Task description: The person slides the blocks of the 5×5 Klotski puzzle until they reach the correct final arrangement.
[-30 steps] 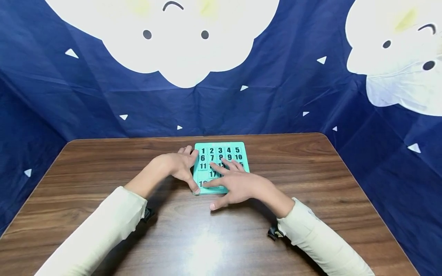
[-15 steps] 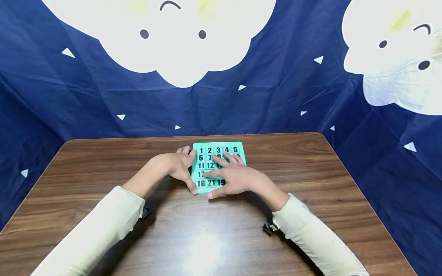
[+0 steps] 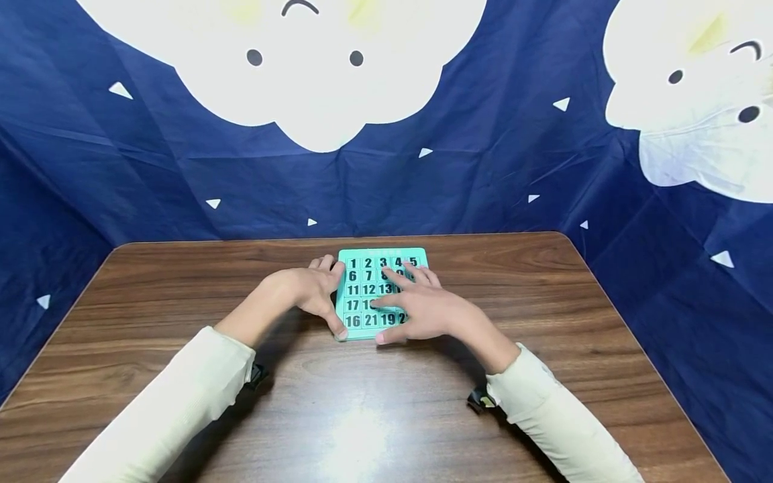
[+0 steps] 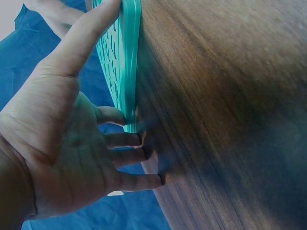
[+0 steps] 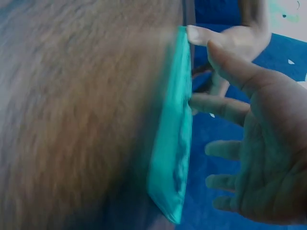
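Observation:
A turquoise number sliding puzzle (image 3: pixel 361 283) lies flat on the wooden table, its tiles printed with black numbers. At its left side is my left hand (image 3: pixel 315 292), fingers spread: the thumb touches the near left corner and the index finger meets the side edge. In the left wrist view, the other fingers (image 4: pixel 139 182) of that hand reach down to the table beyond the puzzle. My right hand (image 3: pixel 430 310) spreads over the puzzle's right part, hiding several tiles. Its index fingertip (image 5: pixel 195 101) touches the 18 tile, while the remaining fingers hover above in the right wrist view.
The brown wooden table (image 3: pixel 181 295) extends around the puzzle on all sides. Behind its far edge hangs a dark blue cloth (image 3: pixel 374 188) with white clouds. A dark device (image 3: pixel 481 398) sits under the right wrist, another (image 3: pixel 256 376) under the left.
The 17 tile has slid left into the fourth row's first slot, and 18 now sits in the second. My right hand moved forward, then slightly right. My left hand stayed put.

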Demonstrator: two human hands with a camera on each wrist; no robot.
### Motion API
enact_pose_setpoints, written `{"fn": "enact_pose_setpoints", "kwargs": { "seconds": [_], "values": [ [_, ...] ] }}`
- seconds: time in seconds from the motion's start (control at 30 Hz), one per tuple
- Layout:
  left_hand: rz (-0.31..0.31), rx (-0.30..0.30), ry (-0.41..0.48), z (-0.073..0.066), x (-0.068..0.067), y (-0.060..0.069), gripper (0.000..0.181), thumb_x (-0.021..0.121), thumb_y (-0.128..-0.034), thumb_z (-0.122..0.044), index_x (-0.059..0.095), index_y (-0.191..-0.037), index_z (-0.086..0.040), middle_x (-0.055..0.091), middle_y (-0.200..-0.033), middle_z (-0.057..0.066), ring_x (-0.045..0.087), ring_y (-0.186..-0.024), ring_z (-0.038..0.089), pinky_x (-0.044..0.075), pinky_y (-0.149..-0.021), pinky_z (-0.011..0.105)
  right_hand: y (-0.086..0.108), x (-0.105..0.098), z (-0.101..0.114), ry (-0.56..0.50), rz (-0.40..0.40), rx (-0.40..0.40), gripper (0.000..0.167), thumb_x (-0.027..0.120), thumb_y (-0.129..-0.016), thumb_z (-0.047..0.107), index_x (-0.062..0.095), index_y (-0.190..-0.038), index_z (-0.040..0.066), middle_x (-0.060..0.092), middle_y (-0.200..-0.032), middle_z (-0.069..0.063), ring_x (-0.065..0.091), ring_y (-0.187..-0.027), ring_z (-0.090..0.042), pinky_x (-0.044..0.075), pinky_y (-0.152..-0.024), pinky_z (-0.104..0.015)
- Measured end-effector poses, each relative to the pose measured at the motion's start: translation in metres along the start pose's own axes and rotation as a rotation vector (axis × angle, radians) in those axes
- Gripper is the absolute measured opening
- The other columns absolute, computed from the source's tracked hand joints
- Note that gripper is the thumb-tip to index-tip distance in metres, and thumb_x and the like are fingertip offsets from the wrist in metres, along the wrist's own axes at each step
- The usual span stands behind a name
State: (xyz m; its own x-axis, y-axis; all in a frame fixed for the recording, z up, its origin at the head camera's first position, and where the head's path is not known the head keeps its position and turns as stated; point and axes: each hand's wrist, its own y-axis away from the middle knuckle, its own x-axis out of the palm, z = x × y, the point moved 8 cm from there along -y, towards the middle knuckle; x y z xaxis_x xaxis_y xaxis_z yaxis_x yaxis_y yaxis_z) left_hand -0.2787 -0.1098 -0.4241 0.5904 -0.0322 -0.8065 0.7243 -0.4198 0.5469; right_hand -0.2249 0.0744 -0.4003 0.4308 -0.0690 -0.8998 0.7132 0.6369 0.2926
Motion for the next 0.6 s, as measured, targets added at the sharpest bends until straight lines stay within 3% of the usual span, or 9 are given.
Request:
{"fn": "enact_pose_setpoints", "kwargs": {
  "seconds": [0.17,0.43,0.6],
  "values": [
    [-0.003,-0.006,0.014,0.002,0.0,0.0,0.147,0.098,-0.0743,-0.071,0.017,-0.174,0.001,0.008,-0.185,0.033,0.007,-0.176,0.052,0.023,-0.141,0.067,0.014,-0.003,-0.002,-0.007,0.003,0.0,0.055,0.077,-0.101,0.066,0.078,-0.147,0.035,0.017,-0.191,-0.011,0.002,-0.176,-0.053,0.003,-0.139,-0.08],
    [0.002,-0.013,0.005,0.002,0.0,0.0,0.144,0.098,-0.0746,-0.07,0.019,-0.173,0.001,0.014,-0.181,0.032,0.01,-0.175,0.051,0.026,-0.14,0.067,0.01,-0.004,-0.016,0.031,-0.035,0.062,0.065,0.073,-0.103,0.069,0.065,-0.16,0.04,0.014,-0.191,-0.012,0.0,-0.177,-0.052,0.003,-0.14,-0.077],
    [0.004,-0.009,0.002,0.001,-0.001,-0.001,0.14,0.098,-0.0741,-0.07,0.024,-0.169,0.001,0.022,-0.175,0.031,0.017,-0.173,0.049,0.031,-0.139,0.065,0.029,-0.009,-0.02,0.005,-0.077,0.039,0.053,0.075,-0.102,0.066,0.08,-0.143,0.034,0.02,-0.19,-0.013,0.003,-0.176,-0.054,0.004,-0.139,-0.079]
  ]
}}
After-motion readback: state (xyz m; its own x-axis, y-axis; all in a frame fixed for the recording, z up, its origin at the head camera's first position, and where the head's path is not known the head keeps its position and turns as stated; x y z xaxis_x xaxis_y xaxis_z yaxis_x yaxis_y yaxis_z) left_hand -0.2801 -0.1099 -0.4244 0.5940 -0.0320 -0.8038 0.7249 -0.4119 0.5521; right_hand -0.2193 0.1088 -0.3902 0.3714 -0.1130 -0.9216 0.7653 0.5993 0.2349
